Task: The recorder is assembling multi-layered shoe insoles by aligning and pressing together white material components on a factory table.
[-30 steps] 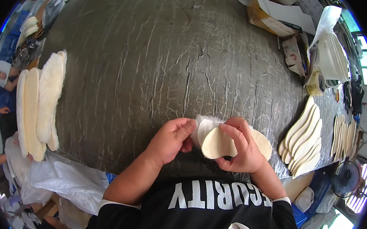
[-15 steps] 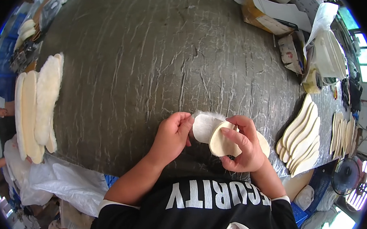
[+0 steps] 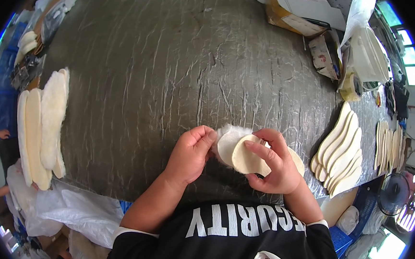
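Observation:
My left hand (image 3: 192, 152) pinches the left edge of a white fleece piece (image 3: 226, 145), fluffy along its rim with a smooth backing facing up. In my right hand (image 3: 278, 165) is a cream insole (image 3: 246, 156), thumb on top and fingers round its edge. The insole's rounded end overlaps the fleece piece, and its other end shows past the right side of my hand. Both are held just over the near part of the table (image 3: 165, 74). How far the two layers are joined is hidden under my right hand.
Fanned cream insoles (image 3: 340, 151) lie to the right, with another row of insoles (image 3: 388, 145) beyond. Fluffy insoles (image 3: 55, 118) are stacked at the left edge. A cardboard box (image 3: 286, 15), a tape roll (image 3: 350, 87) and a white container (image 3: 368, 58) stand far right.
The insole has slid slightly left over the fleece piece, covering more of its backing. More fluff shows round the rim. Both hands keep their grips.

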### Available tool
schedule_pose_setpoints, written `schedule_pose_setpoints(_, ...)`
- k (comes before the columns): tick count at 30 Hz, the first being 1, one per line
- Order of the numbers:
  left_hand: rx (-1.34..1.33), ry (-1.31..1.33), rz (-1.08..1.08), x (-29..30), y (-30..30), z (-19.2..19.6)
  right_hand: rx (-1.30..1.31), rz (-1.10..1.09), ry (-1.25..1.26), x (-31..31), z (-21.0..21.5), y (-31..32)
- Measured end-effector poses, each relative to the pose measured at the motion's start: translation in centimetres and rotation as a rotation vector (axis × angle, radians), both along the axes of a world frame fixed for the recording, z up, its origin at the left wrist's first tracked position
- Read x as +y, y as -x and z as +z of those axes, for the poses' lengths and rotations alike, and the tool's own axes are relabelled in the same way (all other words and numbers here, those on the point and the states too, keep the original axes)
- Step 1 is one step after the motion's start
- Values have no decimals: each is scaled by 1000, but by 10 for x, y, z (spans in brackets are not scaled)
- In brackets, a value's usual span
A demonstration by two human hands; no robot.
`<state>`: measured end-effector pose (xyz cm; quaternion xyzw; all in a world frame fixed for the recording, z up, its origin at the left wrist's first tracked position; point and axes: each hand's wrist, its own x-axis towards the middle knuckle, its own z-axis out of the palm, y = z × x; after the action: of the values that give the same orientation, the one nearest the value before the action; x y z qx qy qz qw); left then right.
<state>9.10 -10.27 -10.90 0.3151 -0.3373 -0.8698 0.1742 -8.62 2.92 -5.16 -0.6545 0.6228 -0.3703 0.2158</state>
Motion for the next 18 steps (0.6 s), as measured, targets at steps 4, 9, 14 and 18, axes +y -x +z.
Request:
schedule_pose_setpoints(4,73,5,-77,-5,-3,-4,70,-5,-7,-6,7,-2)
schedule_pose_setpoints(9,79,27,-94,-6,1,5,172,-10,-11,-8,14,-2)
schedule_pose_setpoints(14,97,55,-94,-4,0,1,157,-7,-39,-11,14,-4)
schedule_pose_setpoints(18,128,24,-83,-5,0,1,148,-9,-43,-10,13,-2)
